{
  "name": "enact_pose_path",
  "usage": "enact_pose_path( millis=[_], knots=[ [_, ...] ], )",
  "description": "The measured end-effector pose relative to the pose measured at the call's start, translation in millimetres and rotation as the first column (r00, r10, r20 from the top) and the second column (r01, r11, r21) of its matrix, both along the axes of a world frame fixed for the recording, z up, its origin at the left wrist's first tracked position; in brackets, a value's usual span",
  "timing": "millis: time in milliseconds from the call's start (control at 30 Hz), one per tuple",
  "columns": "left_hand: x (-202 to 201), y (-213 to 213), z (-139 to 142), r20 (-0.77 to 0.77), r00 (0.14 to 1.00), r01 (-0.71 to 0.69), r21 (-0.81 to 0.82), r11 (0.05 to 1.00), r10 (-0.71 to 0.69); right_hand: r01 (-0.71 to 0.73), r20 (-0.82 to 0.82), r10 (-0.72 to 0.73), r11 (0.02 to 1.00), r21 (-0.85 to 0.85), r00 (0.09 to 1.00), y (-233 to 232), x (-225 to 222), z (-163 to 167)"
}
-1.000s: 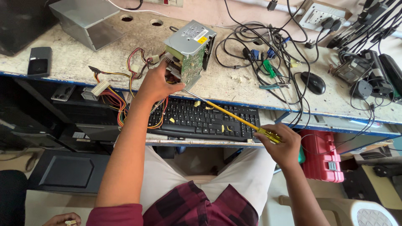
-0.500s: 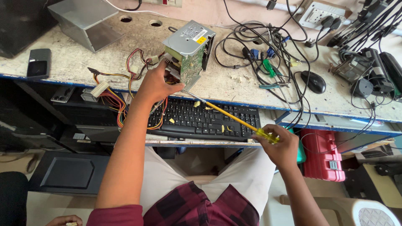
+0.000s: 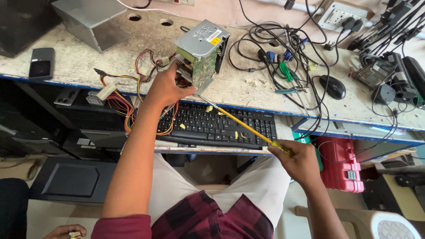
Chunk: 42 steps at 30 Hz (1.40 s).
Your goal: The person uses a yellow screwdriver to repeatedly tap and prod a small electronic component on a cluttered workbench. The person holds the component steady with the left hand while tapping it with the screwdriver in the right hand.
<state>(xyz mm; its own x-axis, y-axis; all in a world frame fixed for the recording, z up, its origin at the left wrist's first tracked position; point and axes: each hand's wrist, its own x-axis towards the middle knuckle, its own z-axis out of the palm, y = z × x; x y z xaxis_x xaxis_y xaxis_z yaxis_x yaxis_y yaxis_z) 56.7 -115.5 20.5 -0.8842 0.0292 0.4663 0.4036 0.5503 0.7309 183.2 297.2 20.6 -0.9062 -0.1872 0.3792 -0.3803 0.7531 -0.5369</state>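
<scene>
Head view. The left hand [image 3: 166,86], at centre-left of the frame, is closed around the lower left side of a grey metal power supply unit [image 3: 201,51]. The unit stands tilted on the worn workbench [image 3: 248,88], in the upper middle of the frame, with its open side and green circuit board facing down toward the person. A bundle of coloured wires [image 3: 124,99] runs from the unit to the left and hangs over the bench edge.

The right hand [image 3: 299,163], at lower right of centre, is closed in a fist around the handle of a long yellow screwdriver [image 3: 241,124]. The shaft runs diagonally up and to the left, passing above a black keyboard [image 3: 217,126] on the pull-out shelf. Its tip meets the underside of the power supply unit, just beside the left hand.

Upper right of the frame: a tangle of black cables [image 3: 283,48] and a black mouse [image 3: 333,86] lie on the bench. Upper left: a dark phone [image 3: 41,63] lies flat beside a grey metal box [image 3: 93,20]. A red toolbox [image 3: 341,163] sits under the bench at right.
</scene>
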Motion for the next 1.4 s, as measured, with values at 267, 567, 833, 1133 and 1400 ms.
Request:
enact_pose_path(
  millis=[267,567,833,1133,1400],
  knots=[
    [0.1,-0.3,0.8,-0.015,1.0,-0.01,-0.008,1.0,0.01,0.077,0.584,0.194,0.91,-0.406,0.788,35.7,-40.3,-34.2],
    [-1.0,0.6,0.0,0.017,0.999,-0.034,-0.034,0.999,0.035,-0.127,-0.197,0.075,0.954,-0.27,0.977,19.9,-59.9,-45.0],
    [-1.5,0.3,-1.9,-0.059,0.998,-0.018,-0.043,0.999,0.015,0.083,0.348,-0.035,0.989,-0.124,0.937,44.0,-70.9,-55.4],
    [-1.6,-0.5,-2.6,-0.048,0.998,-0.028,-0.039,0.999,0.026,0.087,0.318,0.039,0.924,-0.373,0.947,31.0,-54.7,-40.6],
    [-0.7,0.7,-1.5,-0.067,0.997,-0.031,-0.053,0.998,0.028,0.026,0.056,-0.006,0.933,-0.358,0.998,19.3,-33.9,-44.3]
  ],
)
